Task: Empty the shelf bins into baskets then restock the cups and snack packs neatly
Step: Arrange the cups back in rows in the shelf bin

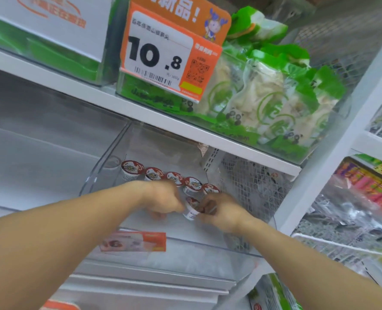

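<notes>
Several small white cups with red lids (153, 173) stand in a row at the back of a clear plastic shelf bin (185, 243). Both my hands reach into this bin. My left hand (163, 201) and my right hand (219, 211) hold one tilted cup (191, 210) between them, just in front of the row. The fingers of both hands curl around it. The cup's lid faces up and left.
On the shelf above, a clear bin holds green-and-white snack packs (264, 95) behind an orange 10.8 price tag (163, 52). A white wire mesh panel (252, 186) bounds the bin on the right. More packaged goods (369, 193) fill the right-hand shelves.
</notes>
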Action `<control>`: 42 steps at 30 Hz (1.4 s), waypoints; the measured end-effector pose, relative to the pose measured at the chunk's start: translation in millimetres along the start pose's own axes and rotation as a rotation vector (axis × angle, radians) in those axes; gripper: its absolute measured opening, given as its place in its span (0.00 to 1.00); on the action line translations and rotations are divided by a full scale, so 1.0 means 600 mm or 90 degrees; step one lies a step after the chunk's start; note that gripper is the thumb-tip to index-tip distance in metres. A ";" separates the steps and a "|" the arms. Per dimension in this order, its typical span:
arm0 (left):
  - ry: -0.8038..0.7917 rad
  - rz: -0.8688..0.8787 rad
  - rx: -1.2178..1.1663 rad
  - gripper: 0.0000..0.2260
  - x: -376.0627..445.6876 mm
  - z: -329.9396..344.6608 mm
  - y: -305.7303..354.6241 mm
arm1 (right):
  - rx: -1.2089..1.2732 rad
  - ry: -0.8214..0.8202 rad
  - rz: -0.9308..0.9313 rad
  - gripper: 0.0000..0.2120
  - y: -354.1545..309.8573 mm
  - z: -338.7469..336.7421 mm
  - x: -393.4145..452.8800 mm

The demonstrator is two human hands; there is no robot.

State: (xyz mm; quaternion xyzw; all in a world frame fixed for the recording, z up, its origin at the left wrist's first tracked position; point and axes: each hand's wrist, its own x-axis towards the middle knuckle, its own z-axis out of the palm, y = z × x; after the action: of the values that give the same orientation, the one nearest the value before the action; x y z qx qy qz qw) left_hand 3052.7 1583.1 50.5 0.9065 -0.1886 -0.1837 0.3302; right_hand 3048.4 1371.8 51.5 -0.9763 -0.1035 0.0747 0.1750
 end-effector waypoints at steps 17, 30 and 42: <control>0.258 0.086 0.371 0.09 -0.260 0.017 -0.037 | 0.252 -0.040 -0.048 0.26 -0.216 0.094 0.063; 0.162 0.157 0.110 0.08 -0.295 0.348 -0.035 | 0.358 0.048 0.036 0.08 0.022 0.198 -0.363; -0.231 -0.169 0.266 0.32 -0.320 0.638 -0.139 | 0.222 -0.417 0.227 0.43 0.193 0.528 -0.502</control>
State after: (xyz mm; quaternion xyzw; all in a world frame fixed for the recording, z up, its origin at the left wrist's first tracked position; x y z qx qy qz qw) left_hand 2730.6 1528.8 -238.8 0.9238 -0.1579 -0.3415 0.0702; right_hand 2719.9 1300.2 -250.8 -0.8592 0.0315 0.4269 0.2802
